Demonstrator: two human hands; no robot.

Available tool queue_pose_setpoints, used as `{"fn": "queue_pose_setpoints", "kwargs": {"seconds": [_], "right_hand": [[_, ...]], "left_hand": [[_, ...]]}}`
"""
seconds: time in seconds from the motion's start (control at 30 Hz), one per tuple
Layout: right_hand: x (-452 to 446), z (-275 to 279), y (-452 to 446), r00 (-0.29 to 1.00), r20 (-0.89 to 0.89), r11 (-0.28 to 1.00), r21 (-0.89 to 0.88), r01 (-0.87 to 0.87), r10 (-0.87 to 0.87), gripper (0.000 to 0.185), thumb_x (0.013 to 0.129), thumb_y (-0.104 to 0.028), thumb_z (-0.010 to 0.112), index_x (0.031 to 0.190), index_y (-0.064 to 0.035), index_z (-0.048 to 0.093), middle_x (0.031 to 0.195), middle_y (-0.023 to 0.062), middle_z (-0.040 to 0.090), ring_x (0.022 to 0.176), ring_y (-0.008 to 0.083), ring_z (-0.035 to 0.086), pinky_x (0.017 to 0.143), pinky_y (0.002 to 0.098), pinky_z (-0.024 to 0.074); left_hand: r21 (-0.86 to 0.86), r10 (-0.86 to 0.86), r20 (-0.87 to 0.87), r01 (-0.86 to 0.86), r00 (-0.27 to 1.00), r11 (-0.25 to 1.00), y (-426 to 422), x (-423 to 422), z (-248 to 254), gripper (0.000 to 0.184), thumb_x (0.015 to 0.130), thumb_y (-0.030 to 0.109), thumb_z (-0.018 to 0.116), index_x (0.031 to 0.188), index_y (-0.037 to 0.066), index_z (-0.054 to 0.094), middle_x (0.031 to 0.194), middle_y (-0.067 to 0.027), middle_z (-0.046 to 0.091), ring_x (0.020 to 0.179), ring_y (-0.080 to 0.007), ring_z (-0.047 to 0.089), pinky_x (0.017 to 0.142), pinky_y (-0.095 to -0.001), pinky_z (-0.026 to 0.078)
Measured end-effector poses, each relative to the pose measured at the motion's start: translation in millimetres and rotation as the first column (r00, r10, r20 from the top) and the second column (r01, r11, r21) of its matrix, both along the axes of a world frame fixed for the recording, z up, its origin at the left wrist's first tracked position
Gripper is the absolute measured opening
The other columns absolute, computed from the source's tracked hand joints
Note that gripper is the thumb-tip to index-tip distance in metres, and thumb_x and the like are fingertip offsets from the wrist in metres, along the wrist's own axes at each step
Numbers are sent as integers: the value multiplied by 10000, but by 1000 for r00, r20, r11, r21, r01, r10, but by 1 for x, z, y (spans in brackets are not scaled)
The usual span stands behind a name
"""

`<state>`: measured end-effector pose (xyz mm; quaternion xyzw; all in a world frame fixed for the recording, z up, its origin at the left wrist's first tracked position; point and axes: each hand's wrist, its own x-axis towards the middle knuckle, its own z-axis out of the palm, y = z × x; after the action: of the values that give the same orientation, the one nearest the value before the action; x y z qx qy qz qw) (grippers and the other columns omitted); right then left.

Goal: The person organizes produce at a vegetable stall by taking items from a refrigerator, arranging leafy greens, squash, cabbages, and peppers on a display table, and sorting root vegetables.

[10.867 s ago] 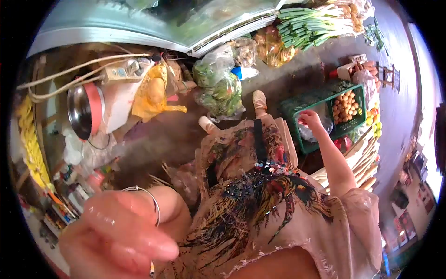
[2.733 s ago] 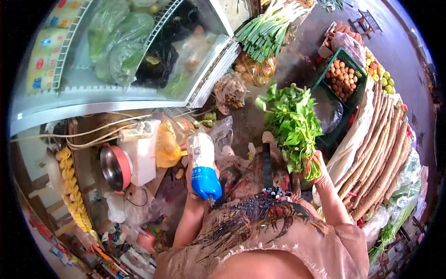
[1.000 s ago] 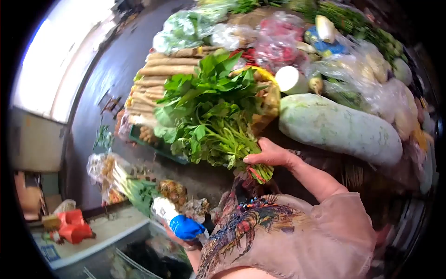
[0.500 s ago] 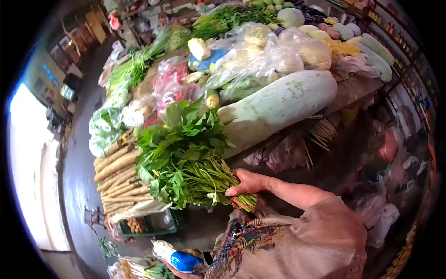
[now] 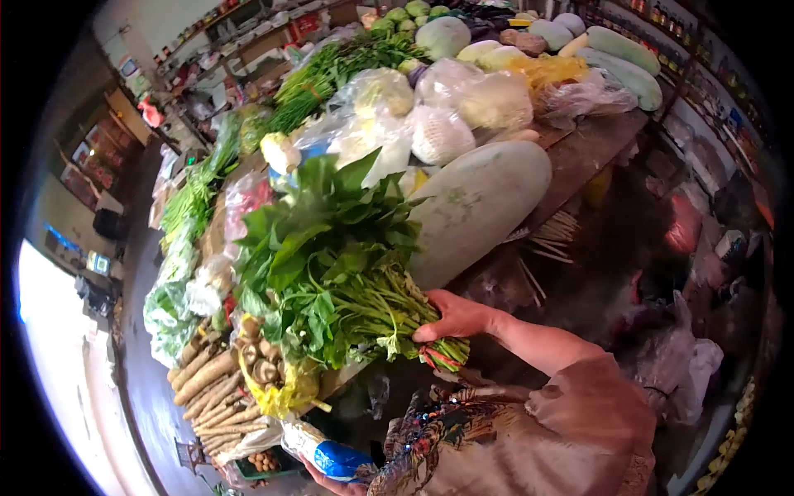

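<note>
Leafy greens (image 5: 318,264) in a large bunch hang over the near edge of the produce table, their stems bound by a red tie. My right hand (image 5: 453,318) is wrapped round the stems near that tie. Low in the view, a white and blue package (image 5: 335,457) rests in my left hand (image 5: 327,481), whose fingers show only in part beneath it. Just beyond the greens lies a big pale winter melon (image 5: 488,202). Left of the package is a yellow bag of mushrooms (image 5: 269,368), with long brown roots (image 5: 215,397) beside it.
The table (image 5: 591,149) bears bagged cabbages (image 5: 447,132), green stalks (image 5: 298,103) and long pale gourds (image 5: 624,54). A green crate (image 5: 263,465) with round brown items is at the lower left. Plastic bags (image 5: 682,372) lie at the right. Bottles stand on shelves at the upper right.
The view has swung from the fridge and floor to the produce table. Both hands, earlier without the greens and package, now hold them. Lately, the mushroom bag has come into view beside the greens.
</note>
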<state>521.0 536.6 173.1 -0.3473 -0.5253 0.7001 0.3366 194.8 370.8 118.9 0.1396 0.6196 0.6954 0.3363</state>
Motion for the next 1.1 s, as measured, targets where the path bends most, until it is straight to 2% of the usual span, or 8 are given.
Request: {"fn": "queue_pose_setpoints", "kwargs": {"seconds": [0.2, 0.37, 0.53, 0.6, 0.67, 0.9, 1.0, 1.1], "right_hand": [[92, 29, 11, 970, -119, 973, 64, 221, -212, 663, 795, -244, 725, 1291, 47, 396, 759, 128, 632, 606, 231, 653, 682, 429, 578], [171, 72, 12, 829, 49, 828, 111, 550, -557, 562, 764, -162, 736, 1226, 26, 476, 905, 113, 638, 756, 210, 636, 751, 385, 542], [252, 72, 26, -97, 240, 183, 897, 403, -966, 553, 786, -325, 752, 1217, -48, 542, 1076, 185, 624, 958, 341, 620, 813, 482, 482], [290, 51, 34, -608, 218, 191, 975, 109, -764, 654, 799, -317, 751, 1348, -101, 469, 1281, 209, 500, 1144, 374, 503, 937, 494, 385], [318, 30, 39, -697, 390, 392, 905, 167, -602, 719, 832, -293, 720, 1442, -132, 374, 1429, 195, 336, 1261, 389, 370, 1009, 513, 296], [352, -38, 51, -37, 836, 644, 450, 619, -547, 517, 931, -313, 589, 1410, -183, 444, 1463, 146, 366, 1360, 362, 313, 1151, 584, 119], [312, -5, 63, -159, 821, 691, 552, 467, -549, 409, 934, -271, 596, 1320, -148, 539, 1294, 114, 556, 1227, 310, 492, 1097, 536, 290], [252, 33, 72, 276, 480, 551, 672, 495, -833, 328, 926, -156, 601, 1248, -100, 585, 1082, 75, 656, 1007, 200, 617, 897, 368, 472]], "left_hand": [[41, -111, -114, 117, 987, 992, 38, 54, 7, 549, 934, 492, 451, 1396, 196, 444, 1287, -119, 541, 1110, -264, 548, 916, -411, 480], [107, -192, -77, 199, 978, 974, 49, 80, 12, 553, 939, 490, 441, 1417, 212, 433, 1334, -114, 525, 1158, -254, 536, 943, -405, 472], [-20, -232, 517, 282, 824, 959, 85, 65, 28, 465, 912, 472, 531, 1230, 137, 578, 1032, -63, 659, 879, -212, 643, 753, -361, 537], [76, -251, 522, 248, 815, 966, 91, 70, 25, 472, 942, 435, 518, 1244, 73, 551, 1087, -91, 658, 915, -225, 642, 784, -362, 532], [129, -271, 538, 239, 798, 962, 98, 76, 32, 452, 961, 403, 497, 1259, 66, 540, 1112, -98, 651, 936, -229, 637, 799, -362, 528], [223, -379, 487, 307, 787, 925, 116, 86, 44, 468, 970, 353, 482, 1327, 51, 488, 1215, -101, 615, 1040, -237, 617, 891, -382, 505], [256, -420, 468, 336, 778, 906, 123, 93, 53, 467, 960, 319, 494, 1341, 51, 474, 1236, -104, 602, 1096, -253, 596, 947, -403, 479], [237, -414, 558, 340, 719, 910, 135, 97, 55, 468, 931, 272, 535, 1335, 44, 473, 1229, -113, 604, 1101, -269, 596, 963, -418, 472]]}}
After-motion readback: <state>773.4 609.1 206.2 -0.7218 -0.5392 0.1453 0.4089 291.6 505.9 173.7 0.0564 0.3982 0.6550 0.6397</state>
